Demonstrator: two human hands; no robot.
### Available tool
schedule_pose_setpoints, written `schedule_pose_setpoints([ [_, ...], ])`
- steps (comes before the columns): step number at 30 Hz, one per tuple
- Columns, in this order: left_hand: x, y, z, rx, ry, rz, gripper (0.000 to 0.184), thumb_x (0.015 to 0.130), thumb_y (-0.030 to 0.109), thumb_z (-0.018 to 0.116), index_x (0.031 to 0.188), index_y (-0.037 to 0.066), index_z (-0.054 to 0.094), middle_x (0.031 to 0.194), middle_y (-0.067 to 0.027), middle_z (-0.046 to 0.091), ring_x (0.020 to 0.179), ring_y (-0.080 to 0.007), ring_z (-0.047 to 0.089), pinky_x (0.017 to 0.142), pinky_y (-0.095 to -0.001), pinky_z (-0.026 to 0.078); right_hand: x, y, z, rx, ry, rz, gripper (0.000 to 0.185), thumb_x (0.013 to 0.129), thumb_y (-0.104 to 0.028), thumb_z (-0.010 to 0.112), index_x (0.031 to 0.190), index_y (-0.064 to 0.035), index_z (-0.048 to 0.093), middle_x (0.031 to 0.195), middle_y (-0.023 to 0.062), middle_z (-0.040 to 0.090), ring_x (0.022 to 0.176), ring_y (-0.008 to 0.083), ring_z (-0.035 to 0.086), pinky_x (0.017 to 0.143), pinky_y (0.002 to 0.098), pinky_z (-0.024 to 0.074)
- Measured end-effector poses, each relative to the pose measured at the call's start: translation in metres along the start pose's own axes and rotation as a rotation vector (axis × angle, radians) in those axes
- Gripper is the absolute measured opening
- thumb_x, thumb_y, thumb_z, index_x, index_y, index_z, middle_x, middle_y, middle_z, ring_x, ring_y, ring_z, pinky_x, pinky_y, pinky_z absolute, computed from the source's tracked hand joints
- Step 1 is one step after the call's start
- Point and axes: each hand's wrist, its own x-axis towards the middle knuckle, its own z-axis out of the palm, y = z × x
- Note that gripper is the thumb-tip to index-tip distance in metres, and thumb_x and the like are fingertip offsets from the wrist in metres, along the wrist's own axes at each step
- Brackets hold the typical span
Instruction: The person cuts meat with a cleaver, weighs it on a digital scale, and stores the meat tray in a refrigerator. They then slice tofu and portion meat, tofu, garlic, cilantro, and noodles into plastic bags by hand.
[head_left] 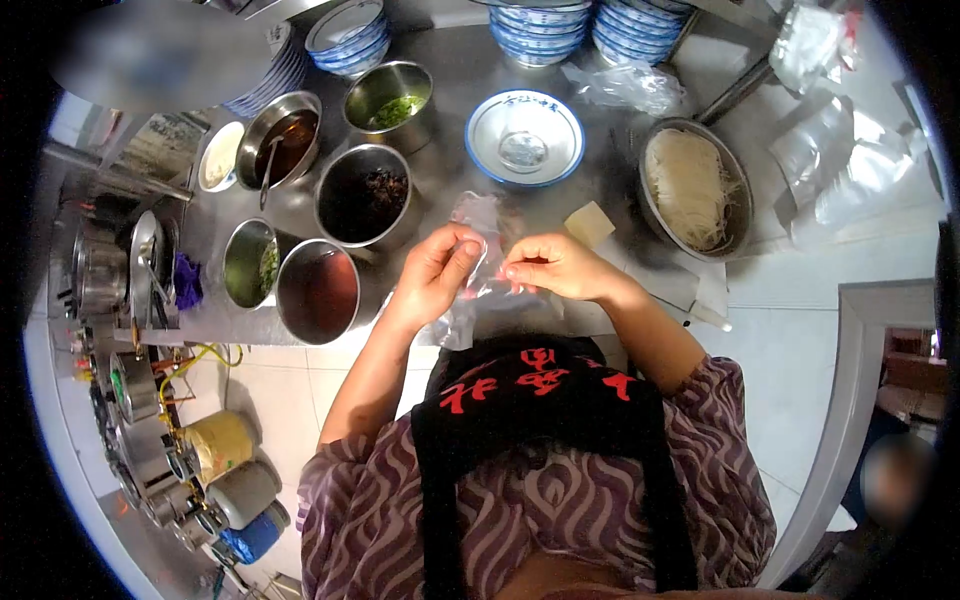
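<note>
A thin clear plastic bag (480,213) with some pinkish-red marks is stretched between my hands at the counter's front edge. My left hand (437,275) is closed, thumb against fingers, on the bag's left side. On the other side, my right hand (555,268) pinches the bag with thumb and fingertips. The bag's lower part hangs in front of the black apron. Just beyond the hands stands a white bowl (525,138) with a blue rim and what looks like a little liquid in it. A small pale yellow square (589,226) lies beside my right hand.
Steel pots to the left hold dark bits (384,190), chopped greens (398,110), brown sauce with a ladle (292,140) and reddish liquid (318,290). White noodles (688,188) fill a pan at right. Stacked bowls (540,30) line the back. A person (895,475) shows at lower right.
</note>
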Motion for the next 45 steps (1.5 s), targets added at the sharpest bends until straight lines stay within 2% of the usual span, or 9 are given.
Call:
schedule_pose_setpoints([
  [4,0.004,-0.018,-0.012,0.469,0.618,0.307,0.033,0.077,0.006,0.067,0.107,0.000,0.053,0.092,-0.0109,0.056,0.070,-0.0137,0.053,0.060,-0.0271,0.044,0.006,0.006,0.000,-0.006,0.243,0.062,0.013,0.088,-0.012,0.059,0.093,0.0003,0.061,0.080,0.0011,0.061,0.070,0.0061,0.054,0.065,0.0208,0.0446],
  [10,-0.020,-0.004,0.026,-0.317,0.098,-0.280,0.018,0.080,0.007,0.067,0.095,0.002,0.059,0.085,-0.0031,0.058,0.076,-0.0103,0.055,0.069,-0.0228,0.045,0.016,0.022,0.040,0.012,0.455,-0.292,0.008,0.082,-0.006,0.064,0.086,-0.0026,0.058,0.083,0.0029,0.061,0.078,0.0094,0.057,0.069,0.0238,0.0468],
  [12,-0.018,-0.024,0.033,-0.534,0.120,-0.281,0.017,0.081,0.006,0.066,0.095,0.004,0.057,0.089,-0.0058,0.061,0.078,-0.0124,0.056,0.073,-0.0265,0.046,0.013,0.023,0.043,-0.573,0.639,-0.442,0.011,0.079,-0.004,0.065,0.080,-0.0039,0.055,0.085,0.0032,0.060,0.079,0.0107,0.057,0.069,0.0258,0.0472],
  [20,0.002,-0.106,0.006,-0.707,0.398,-0.407,0.010,0.089,0.008,0.052,0.098,0.003,0.052,0.092,-0.0060,0.058,0.079,-0.0145,0.056,0.072,-0.0261,0.047,-0.055,-0.018,0.030,0.448,0.080,-0.235,0.008,0.088,-0.008,0.055,0.085,-0.0049,0.048,0.077,0.0041,0.056,0.069,0.0140,0.054,0.067,0.0291,0.0454],
  [28,-0.018,0.050,0.102,-0.426,0.054,-0.983,0.051,0.088,0.051,0.043,0.115,0.008,0.050,0.085,-0.0031,0.054,0.056,-0.0160,0.047,0.052,-0.0317,0.042,-0.106,0.006,0.033,0.748,1.160,-0.418,0.010,0.085,-0.018,0.059,0.086,-0.0114,0.052,0.065,-0.0032,0.047,0.050,0.0067,0.042,0.040,0.0235,0.0338],
  [32,0.025,-0.013,0.058,-0.937,-1.143,-0.287,0.035,0.091,0.043,0.042,0.104,0.012,0.052,0.072,0.0012,0.049,0.055,-0.0140,0.045,0.048,-0.0320,0.040,-0.109,0.067,0.050,0.443,1.268,-0.048,0.010,0.085,-0.019,0.057,0.086,-0.0095,0.056,0.070,0.0000,0.054,0.056,0.0093,0.048,0.043,0.0237,0.0373],
  [34,0.020,0.024,0.095,-0.896,-0.587,-0.572,0.036,0.094,0.033,0.040,0.121,0.011,0.045,0.067,0.0020,0.040,0.046,-0.0117,0.032,0.042,-0.0275,0.033,-0.107,0.087,0.081,0.518,1.144,-0.157,0.013,0.086,-0.020,0.056,0.091,-0.0083,0.057,0.072,0.0017,0.056,0.058,0.0103,0.050,0.046,0.0245,0.0393],
  [41,0.045,0.045,0.193,-1.019,-1.280,-0.459,0.069,0.088,0.026,0.052,0.144,0.013,0.014,0.136,-0.0110,0.038,0.123,-0.0253,0.040,0.094,-0.0412,0.035,-0.315,0.117,0.094,0.564,1.581,-0.378,0.028,0.090,-0.023,0.053,0.112,-0.0056,0.055,0.089,0.0069,0.062,0.078,0.0151,0.060,0.070,0.0301,0.0516],
  [45,0.046,0.037,0.253,-0.792,-1.037,-0.420,0.079,0.081,0.009,0.059,0.144,0.010,0.012,0.147,-0.0108,0.020,0.134,-0.0288,0.022,0.091,-0.0355,0.043,-0.509,0.170,0.148,-0.152,2.490,0.419,0.028,0.085,-0.003,0.052,0.112,-0.0062,0.057,0.087,0.0049,0.064,0.077,0.0126,0.059,0.069,0.0236,0.0480],
])
